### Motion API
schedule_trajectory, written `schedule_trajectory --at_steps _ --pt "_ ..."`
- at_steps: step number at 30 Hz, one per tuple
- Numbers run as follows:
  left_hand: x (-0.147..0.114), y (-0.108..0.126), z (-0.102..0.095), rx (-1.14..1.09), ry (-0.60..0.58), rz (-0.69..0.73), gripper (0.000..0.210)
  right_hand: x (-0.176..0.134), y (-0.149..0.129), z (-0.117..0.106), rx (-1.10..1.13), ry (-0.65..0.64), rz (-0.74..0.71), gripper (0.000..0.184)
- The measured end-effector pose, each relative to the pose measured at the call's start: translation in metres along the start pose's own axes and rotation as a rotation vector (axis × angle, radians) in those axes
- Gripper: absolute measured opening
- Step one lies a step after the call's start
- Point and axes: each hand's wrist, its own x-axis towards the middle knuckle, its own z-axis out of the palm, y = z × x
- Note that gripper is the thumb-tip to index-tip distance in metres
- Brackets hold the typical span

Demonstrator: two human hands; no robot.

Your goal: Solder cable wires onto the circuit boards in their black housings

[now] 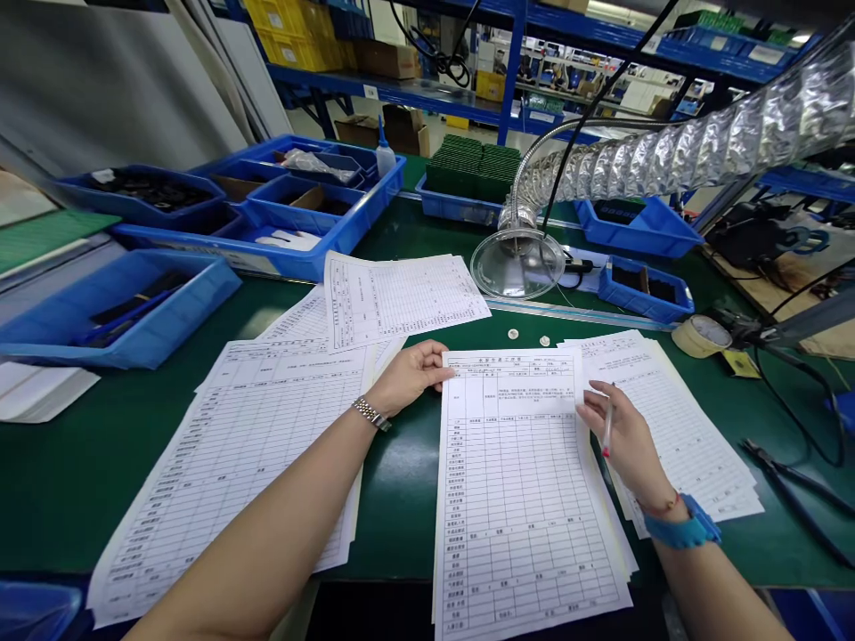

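A stack of printed forms lies in front of me, overhanging the table's front edge. My left hand, with a metal watch band at the wrist, pinches the top sheet near its upper left corner. At the sheet's right edge is my right hand, its thumb against the paper. A slim pen with a red end is held in its fingers. More forms lie to the left under my left forearm, and another pile of sheets lies partly behind my right hand.
A curled sheet lies farther back, before a blue divided tray. A clear round hood on a foil duct stands mid-table. Pliers and a tape roll lie right. Blue bins stand left.
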Motion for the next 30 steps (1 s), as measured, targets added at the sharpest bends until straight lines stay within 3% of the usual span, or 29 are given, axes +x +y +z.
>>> schedule_trajectory --at_steps 3,7,14,19,30 --pt "-0.001 0.003 0.0 0.005 0.012 -0.009 0.03 0.002 -0.004 0.006 0.197 -0.019 0.064 0.037" --pt "-0.002 0.002 -0.002 0.039 0.025 -0.004 0.031 0.0 -0.001 0.013 0.313 -0.01 0.036 0.025" --pt "-0.002 0.001 -0.004 0.03 -0.069 -0.054 0.036 -0.005 0.002 0.019 0.335 0.02 0.01 0.025" --pt "-0.002 0.003 0.0 -0.007 -0.023 0.0 0.037 0.0 0.008 0.019 0.373 0.032 0.026 0.029" --pt "-0.001 -0.004 -0.003 0.066 -0.114 0.047 0.034 0.009 0.015 0.018 0.226 0.093 0.019 0.029"
